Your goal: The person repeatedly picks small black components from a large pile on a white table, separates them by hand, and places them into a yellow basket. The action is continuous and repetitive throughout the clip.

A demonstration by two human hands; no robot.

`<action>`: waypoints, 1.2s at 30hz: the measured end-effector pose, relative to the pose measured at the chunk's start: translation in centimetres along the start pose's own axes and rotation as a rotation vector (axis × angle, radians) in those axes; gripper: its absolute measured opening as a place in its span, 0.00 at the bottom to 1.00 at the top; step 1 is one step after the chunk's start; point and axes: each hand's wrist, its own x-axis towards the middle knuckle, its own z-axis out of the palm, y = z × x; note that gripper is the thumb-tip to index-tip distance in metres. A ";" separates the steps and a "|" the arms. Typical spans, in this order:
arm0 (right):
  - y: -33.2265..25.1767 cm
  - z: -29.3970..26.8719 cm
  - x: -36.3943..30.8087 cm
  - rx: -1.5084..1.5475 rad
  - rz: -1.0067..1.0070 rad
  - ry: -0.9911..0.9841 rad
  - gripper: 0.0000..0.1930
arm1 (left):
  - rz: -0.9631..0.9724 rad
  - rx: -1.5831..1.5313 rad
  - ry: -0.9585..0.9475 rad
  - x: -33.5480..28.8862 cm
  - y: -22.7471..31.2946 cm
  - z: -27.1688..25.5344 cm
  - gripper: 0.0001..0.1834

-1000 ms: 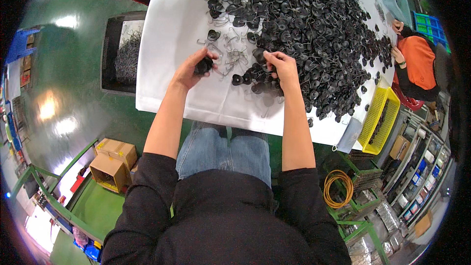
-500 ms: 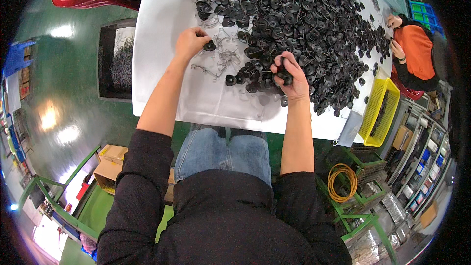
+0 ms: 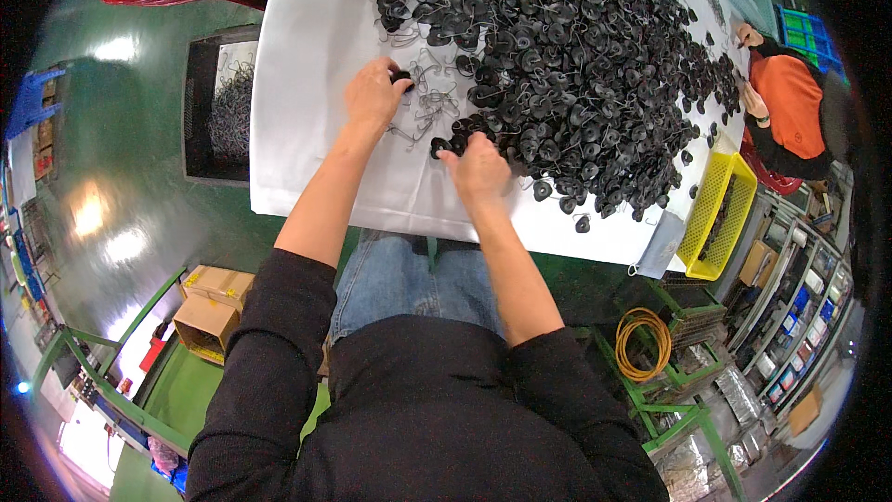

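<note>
On the white-covered table [image 3: 307, 121] lies a large heap of black round discs with wire hooks [image 3: 576, 74]. At the heap's left side, my left hand [image 3: 373, 98] pinches one black disc [image 3: 402, 80] between thumb and fingers. Loose wire hooks [image 3: 432, 110] lie just right of it. My right hand [image 3: 478, 172] is turned palm down at the heap's near-left edge. Its thumb and fingers close around black discs [image 3: 457, 136] there; the palm and some fingers are hidden.
A black crate of wire pieces [image 3: 190, 112] stands left of the table. At the right edge are a yellow basket [image 3: 734, 167] and a grey-blue cloth-like piece [image 3: 660, 246]. Another person in orange [image 3: 788, 102] works at the far right. A coiled orange hose [image 3: 643, 344] lies below right.
My right hand has moved left and down to the heap's near-left edge, turning palm down. My left hand has shifted slightly right and nearer, still with a black disc.
</note>
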 end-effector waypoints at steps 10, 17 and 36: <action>3.9 -3.2 1.5 1.336 -0.076 -0.862 0.12 | -0.332 -0.227 -0.447 1.2 -2.6 -3.1 0.13; 3.0 -4.2 3.5 1.531 -0.102 -0.862 0.09 | -0.498 -0.682 -0.513 -0.3 -2.8 -3.9 0.13; -2.3 -7.1 2.0 1.187 -0.294 -0.419 0.15 | -0.389 -1.193 -0.865 -2.4 1.8 -9.1 0.08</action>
